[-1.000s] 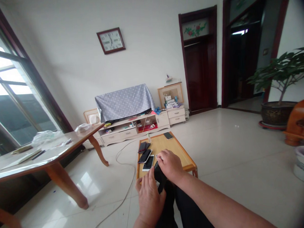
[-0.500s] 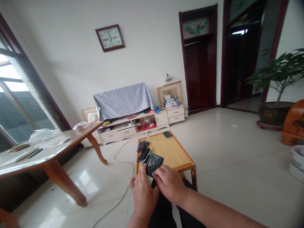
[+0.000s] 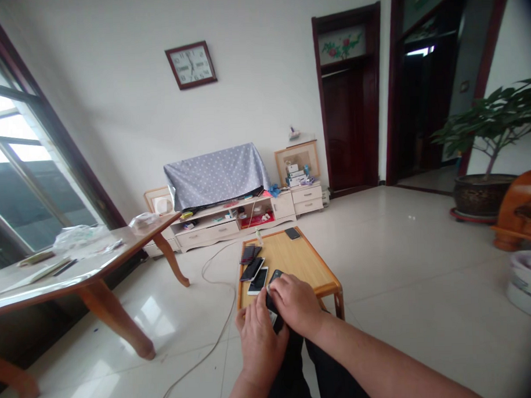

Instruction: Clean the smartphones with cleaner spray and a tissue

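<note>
A dark smartphone (image 3: 276,275) is tilted on edge between my hands, above my lap at the near end of a small wooden table. My left hand (image 3: 262,338) wraps its near, lower part, with a whitish patch showing beside the fingers. Bunched fingers of my right hand (image 3: 297,302) press against the phone's upper side. A small pale bit shows at those fingertips, too small to identify. Just beyond lies a white-framed phone (image 3: 258,280), next to a dark phone (image 3: 252,269). Another dark item (image 3: 250,254), partly pixelated, lies behind them.
The wooden table (image 3: 294,259) has a raised rim and a further phone (image 3: 293,233) at its far right. A small bottle (image 3: 258,237) stands at its far left edge. A cable (image 3: 226,325) runs along the floor. To the left stands a larger table (image 3: 98,268).
The dark phone has turned from showing its broad face to nearly edge-on, uncovering the white-framed phone. Both hands have shifted slightly, the right one now higher along the phone.
</note>
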`<state>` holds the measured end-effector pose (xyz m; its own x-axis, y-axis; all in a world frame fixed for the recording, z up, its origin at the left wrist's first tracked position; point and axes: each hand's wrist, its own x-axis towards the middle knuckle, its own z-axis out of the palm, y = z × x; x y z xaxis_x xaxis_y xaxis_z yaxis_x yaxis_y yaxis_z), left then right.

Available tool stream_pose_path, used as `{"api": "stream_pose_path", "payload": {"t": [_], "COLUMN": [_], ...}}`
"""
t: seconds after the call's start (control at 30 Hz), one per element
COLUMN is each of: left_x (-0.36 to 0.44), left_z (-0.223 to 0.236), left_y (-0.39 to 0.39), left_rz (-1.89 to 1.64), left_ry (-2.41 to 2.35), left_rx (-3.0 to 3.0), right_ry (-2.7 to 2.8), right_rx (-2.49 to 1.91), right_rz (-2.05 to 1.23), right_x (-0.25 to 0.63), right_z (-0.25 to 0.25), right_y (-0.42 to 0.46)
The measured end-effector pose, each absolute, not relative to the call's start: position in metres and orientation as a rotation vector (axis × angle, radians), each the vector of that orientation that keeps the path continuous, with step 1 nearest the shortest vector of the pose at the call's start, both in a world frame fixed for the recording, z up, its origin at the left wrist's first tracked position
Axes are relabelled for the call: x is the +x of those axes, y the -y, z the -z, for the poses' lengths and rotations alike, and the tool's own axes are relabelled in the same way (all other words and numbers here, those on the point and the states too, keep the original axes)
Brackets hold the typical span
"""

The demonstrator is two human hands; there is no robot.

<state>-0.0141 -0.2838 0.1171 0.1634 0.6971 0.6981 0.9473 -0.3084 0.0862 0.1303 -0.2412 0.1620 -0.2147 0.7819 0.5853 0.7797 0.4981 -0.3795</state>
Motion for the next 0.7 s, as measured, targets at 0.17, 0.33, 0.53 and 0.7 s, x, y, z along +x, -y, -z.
{"api": "stream_pose_path", "payload": {"t": [0.17, 0.33, 0.53, 0.7], "left_x": [-0.014, -0.016, -0.021, -0.021], "left_z": [-0.111, -0.117, -0.122, -0.124], "left_y": [0.285, 0.283, 0.283, 0.282], "left_rz": [0.886, 0.919, 0.879, 0.885], "left_ry": [1.562, 1.535, 1.63, 1.642], "left_rx": [-2.08, -2.088, -2.059, -2.053], "right_ry": [1.89, 2.028, 1.709, 1.592], "right_rx": [-1.379, -1.248, -1.288, -1.157], "right_rz": [-0.005, -0.001, -0.158, -0.456], "right_x": [0.134, 0.124, 0.15, 0.168], "right_z": [-0.163, -0.149, -0.154, -0.152], "right_y": [0.23, 0.252, 0.221, 0.202]}}
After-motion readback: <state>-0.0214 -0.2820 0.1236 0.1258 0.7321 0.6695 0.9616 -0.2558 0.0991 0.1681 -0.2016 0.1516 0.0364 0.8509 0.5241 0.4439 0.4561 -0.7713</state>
